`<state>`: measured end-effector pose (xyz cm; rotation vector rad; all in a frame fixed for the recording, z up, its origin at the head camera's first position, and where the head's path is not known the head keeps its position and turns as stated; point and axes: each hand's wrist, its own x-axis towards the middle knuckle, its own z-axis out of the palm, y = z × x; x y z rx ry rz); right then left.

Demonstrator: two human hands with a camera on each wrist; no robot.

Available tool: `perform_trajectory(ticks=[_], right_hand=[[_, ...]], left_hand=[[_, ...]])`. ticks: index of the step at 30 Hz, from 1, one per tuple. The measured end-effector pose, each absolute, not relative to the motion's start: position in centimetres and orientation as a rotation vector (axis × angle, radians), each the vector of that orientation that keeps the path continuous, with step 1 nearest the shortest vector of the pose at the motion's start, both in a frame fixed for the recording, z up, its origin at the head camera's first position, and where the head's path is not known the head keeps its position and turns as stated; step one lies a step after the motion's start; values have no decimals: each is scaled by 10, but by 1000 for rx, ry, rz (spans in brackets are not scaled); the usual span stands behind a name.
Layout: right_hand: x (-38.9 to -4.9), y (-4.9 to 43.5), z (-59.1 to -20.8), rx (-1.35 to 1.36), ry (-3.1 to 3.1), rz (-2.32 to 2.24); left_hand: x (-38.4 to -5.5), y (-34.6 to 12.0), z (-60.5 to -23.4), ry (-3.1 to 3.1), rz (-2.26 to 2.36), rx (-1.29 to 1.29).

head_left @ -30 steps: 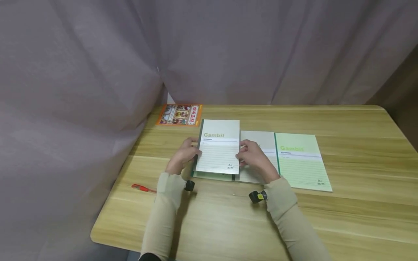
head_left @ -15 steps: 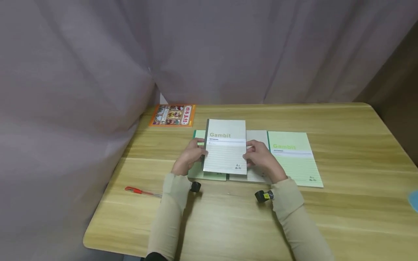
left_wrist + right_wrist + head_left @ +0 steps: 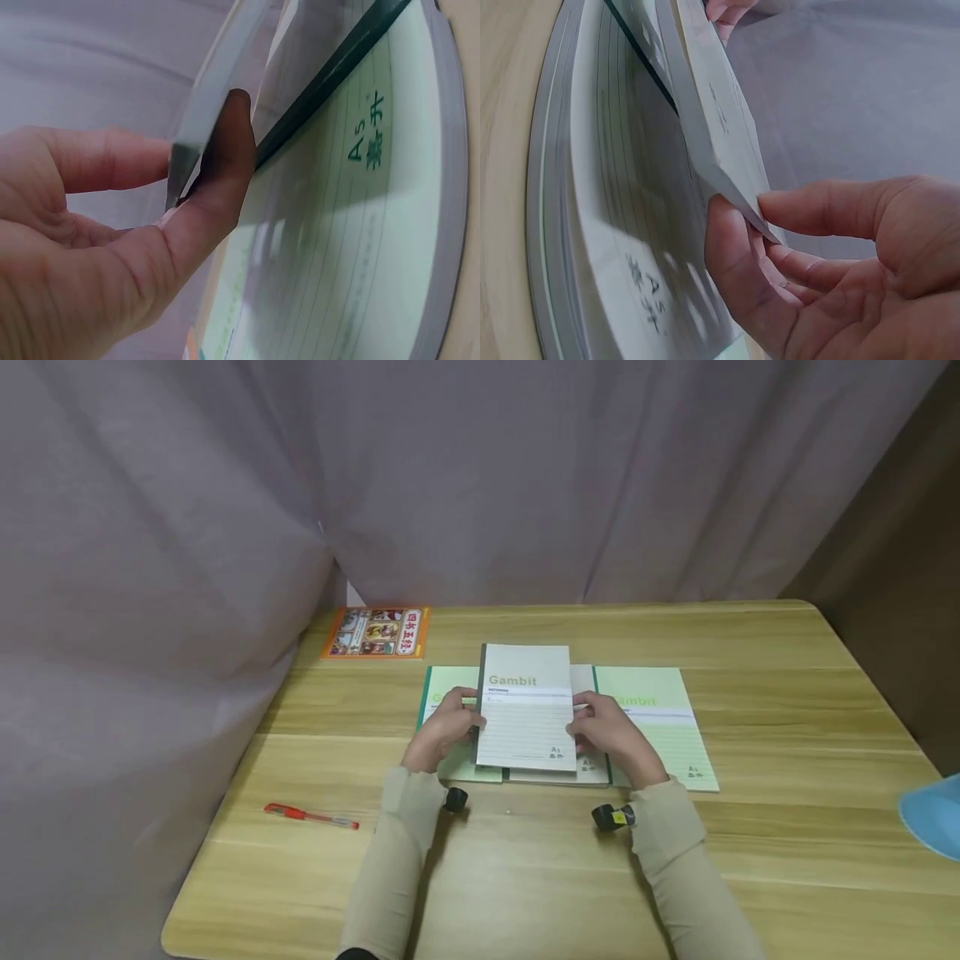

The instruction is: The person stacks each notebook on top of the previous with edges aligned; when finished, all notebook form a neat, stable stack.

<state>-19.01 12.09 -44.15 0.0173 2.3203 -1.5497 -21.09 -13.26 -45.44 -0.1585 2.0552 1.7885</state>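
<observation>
Both hands hold a white Gambit notebook (image 3: 525,718) with a dark spine, raised over a row of notebooks on the table. My left hand (image 3: 444,731) pinches its spine edge between thumb and fingers. On the opposite edge, the right hand (image 3: 611,731) pinches it the same way near the lower corner. Under it lie a green notebook (image 3: 457,677) on the left and a white notebook (image 3: 583,677) in the middle, both partly covered. Layered page edges show below the middle notebook (image 3: 592,187) in the right wrist view. Another green notebook (image 3: 667,743) lies at the right.
An orange picture book (image 3: 378,633) lies at the table's back left corner. A red pen (image 3: 300,814) rests left of the left forearm. Part of a light-blue object (image 3: 933,818) enters at the right edge. Grey curtains (image 3: 465,485) hang behind the wooden table (image 3: 787,693).
Both hands have carried the white notebook rightward, from over the left green notebook to overlapping the middle white one. The head view has turned right, bringing the light-blue object into sight.
</observation>
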Motion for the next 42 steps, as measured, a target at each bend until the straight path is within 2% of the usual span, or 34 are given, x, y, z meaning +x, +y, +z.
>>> perform_trajectory(ticks=[30, 42], right_hand=[[-190, 157, -448, 35, 2325, -1506], [-186, 161, -452, 30, 2386, -1455]], left_hand=[[-214, -102, -467, 2085, 1721, -86], [-212, -102, -470, 2295, 1604, 5]])
